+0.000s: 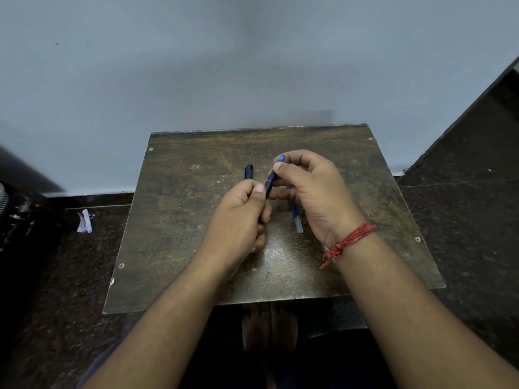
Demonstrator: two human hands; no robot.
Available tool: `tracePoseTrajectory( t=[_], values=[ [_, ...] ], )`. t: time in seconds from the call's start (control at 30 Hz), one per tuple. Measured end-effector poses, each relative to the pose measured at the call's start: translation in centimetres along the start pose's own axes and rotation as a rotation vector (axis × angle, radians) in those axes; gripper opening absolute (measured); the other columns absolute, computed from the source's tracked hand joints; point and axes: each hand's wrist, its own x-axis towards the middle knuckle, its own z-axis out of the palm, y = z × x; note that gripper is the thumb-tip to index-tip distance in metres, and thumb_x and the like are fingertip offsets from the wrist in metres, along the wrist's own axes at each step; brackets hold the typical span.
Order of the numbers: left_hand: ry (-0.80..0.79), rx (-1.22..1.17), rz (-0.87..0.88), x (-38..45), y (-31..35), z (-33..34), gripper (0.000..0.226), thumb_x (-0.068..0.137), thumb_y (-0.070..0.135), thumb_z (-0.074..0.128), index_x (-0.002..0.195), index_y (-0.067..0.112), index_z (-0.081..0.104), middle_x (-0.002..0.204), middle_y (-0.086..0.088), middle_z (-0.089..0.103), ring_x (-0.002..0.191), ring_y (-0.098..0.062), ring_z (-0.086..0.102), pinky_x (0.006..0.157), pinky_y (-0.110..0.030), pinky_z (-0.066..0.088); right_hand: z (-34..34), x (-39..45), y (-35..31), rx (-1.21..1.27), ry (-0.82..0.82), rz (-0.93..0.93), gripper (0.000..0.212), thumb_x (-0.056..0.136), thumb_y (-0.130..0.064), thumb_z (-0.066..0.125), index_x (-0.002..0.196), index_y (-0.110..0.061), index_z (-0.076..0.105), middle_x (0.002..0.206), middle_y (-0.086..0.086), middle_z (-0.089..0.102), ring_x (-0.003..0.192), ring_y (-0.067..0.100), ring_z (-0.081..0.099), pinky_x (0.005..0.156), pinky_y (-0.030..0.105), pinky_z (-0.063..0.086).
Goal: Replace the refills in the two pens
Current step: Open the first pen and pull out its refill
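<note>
Two bare hands meet over a small, worn brown tabletop (pixel 179 234) that stands against a pale blue wall (pixel 196 66).

The left hand (pixel 238 220) is curled into a loose fist. It holds the black lower part of a pen (pixel 270 184), with the thumb pressed on its side. The right hand (pixel 311 192) is curled too. Its thumb and first finger pinch the blue upper part of the same pen, and the blue tip pokes out above the fingers. So both hands are closed on this one pen, just above the middle of the tabletop. The pen leans up and to the right.

A second pen (pixel 248 172), blue and black, lies on the tabletop just behind the left hand. The hand hides its near end.

A thin blue and clear stick, which looks like a refill (pixel 297 221), lies on the tabletop under the right hand. Its clear end points toward the person.

A red thread band (pixel 348 241) is tied around the right wrist.

A crumpled bit of white paper (pixel 84 221) lies on the dark floor (pixel 56 276) to the left of the tabletop. The person's bare feet show below the near edge of the tabletop.
</note>
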Motion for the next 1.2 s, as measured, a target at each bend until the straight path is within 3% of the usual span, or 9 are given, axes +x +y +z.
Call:
tracePoseTrajectory(
  t=[0.13, 0.23, 0.37, 0.53, 0.67, 0.87, 0.93, 1.03, 1.2],
  values=[
    [0.001, 0.007, 0.003, 0.01, 0.04, 0.04, 0.034, 0.108, 0.027, 0.038, 0.107, -0.004, 0.053, 0.06, 0.001, 0.045, 0.04, -0.007, 0.026, 0.036, -0.019, 0.025, 0.02, -0.23, -0.49, 0.13, -0.048, 0.049, 0.025, 0.09, 0.007, 0.053, 0.112, 0.0, 0.064, 0.101, 0.015, 0.076, 0.089, 0.025, 0.073, 0.063, 0.027, 0.057],
    [-0.001, 0.002, 0.0, 0.06, -0.02, 0.02, 0.035, 0.108, 0.027, 0.038, 0.108, -0.005, 0.052, 0.06, 0.001, 0.044, 0.04, -0.008, 0.025, 0.036, -0.018, 0.024, 0.11, -0.16, -0.2, 0.089, -0.017, 0.019, 0.016, 0.092, -0.001, 0.06, 0.108, -0.004, 0.064, 0.1, 0.011, 0.075, 0.088, 0.023, 0.074, 0.064, 0.03, 0.057],
    [-0.001, 0.005, 0.002, 0.12, -0.12, -0.03, 0.033, 0.108, 0.027, 0.038, 0.106, -0.002, 0.054, 0.062, -0.001, 0.044, 0.04, -0.007, 0.025, 0.036, -0.018, 0.025, 0.07, 0.11, 0.37, -0.055, 0.032, -0.025, 0.014, 0.089, -0.013, 0.073, 0.098, -0.007, 0.065, 0.078, 0.001, 0.065, 0.074, 0.016, 0.066, 0.074, 0.049, 0.059],
    [-0.01, 0.007, 0.004, 0.04, -0.06, -0.02, 0.031, 0.108, 0.028, 0.038, 0.102, 0.004, 0.058, 0.062, 0.0, 0.044, 0.04, -0.006, 0.026, 0.036, -0.018, 0.025, -0.06, -0.06, -0.18, 0.092, -0.026, 0.009, 0.022, 0.089, 0.005, 0.057, 0.106, -0.002, 0.068, 0.093, 0.011, 0.075, 0.078, 0.018, 0.071, 0.067, 0.03, 0.057],
    [-0.013, 0.0, 0.005, 0.08, -0.08, 0.03, 0.032, 0.108, 0.027, 0.037, 0.103, 0.003, 0.058, 0.061, 0.0, 0.044, 0.04, -0.007, 0.026, 0.036, -0.018, 0.025, -0.14, 0.03, -0.19, 0.165, -0.021, 0.039, 0.023, 0.092, 0.001, 0.058, 0.112, -0.006, 0.064, 0.105, 0.015, 0.074, 0.085, 0.021, 0.072, 0.067, 0.03, 0.058],
    [-0.009, 0.011, 0.002, 0.01, -0.06, 0.0, 0.032, 0.108, 0.027, 0.038, 0.105, 0.001, 0.056, 0.061, 0.001, 0.045, 0.041, -0.007, 0.026, 0.037, -0.019, 0.025, -0.18, 0.28, 0.5, -0.021, 0.037, -0.017, 0.012, 0.088, -0.015, 0.075, 0.095, -0.009, 0.066, 0.077, 0.003, 0.067, 0.072, 0.019, 0.066, 0.074, 0.042, 0.058],
    [-0.01, 0.011, 0.0, -0.04, 0.06, 0.03, 0.032, 0.108, 0.027, 0.038, 0.105, 0.002, 0.057, 0.061, 0.001, 0.045, 0.041, -0.007, 0.026, 0.037, -0.019, 0.025, -0.28, 0.24, 0.38, -0.003, 0.018, -0.017, 0.008, 0.09, -0.007, 0.068, 0.098, -0.006, 0.069, 0.083, 0.01, 0.071, 0.073, 0.021, 0.068, 0.073, 0.039, 0.058],
    [-0.014, 0.018, 0.005, -0.1, 0.13, 0.04, 0.031, 0.108, 0.028, 0.038, 0.102, 0.006, 0.06, 0.061, 0.001, 0.045, 0.041, -0.007, 0.027, 0.037, -0.02, 0.025, -0.26, 0.1, -0.02, 0.07, -0.012, 0.015, 0.023, 0.092, 0.003, 0.053, 0.108, -0.001, 0.069, 0.098, 0.015, 0.076, 0.078, 0.02, 0.071, 0.069, 0.03, 0.058],
    [-0.015, 0.015, 0.004, -0.09, 0.08, 0.01, 0.035, 0.108, 0.028, 0.037, 0.108, -0.004, 0.053, 0.061, 0.002, 0.045, 0.041, -0.007, 0.026, 0.036, -0.019, 0.025, -0.1, 0.07, 0.16, 0.059, -0.005, 0.004, 0.014, 0.093, -0.013, 0.067, 0.105, -0.006, 0.068, 0.097, 0.013, 0.071, 0.081, 0.019, 0.069, 0.066, 0.031, 0.058]
  ],
)
